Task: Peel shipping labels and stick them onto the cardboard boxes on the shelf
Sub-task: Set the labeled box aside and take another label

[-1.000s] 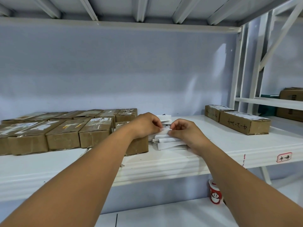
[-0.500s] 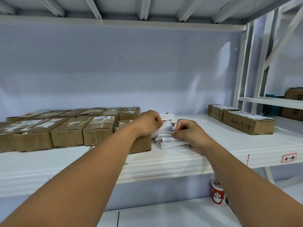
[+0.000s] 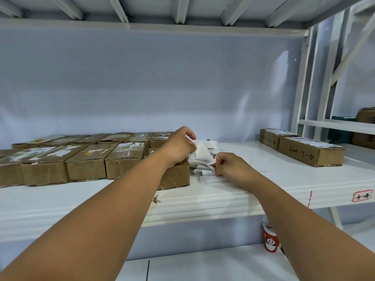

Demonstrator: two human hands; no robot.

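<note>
Cardboard boxes (image 3: 87,167) sit in rows left of the fingers; the left hand (image 3: 178,148) curls its fingers round a raised white label (image 3: 202,153), and just right the right hand (image 3: 231,166) pinches the label stack (image 3: 205,176) on the shelf (image 3: 284,179)

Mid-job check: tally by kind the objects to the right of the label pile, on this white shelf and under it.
Brown cardboard boxes topped with white labels: 2
Red and white paper cup, under the shelf: 1
Total: 3
</note>
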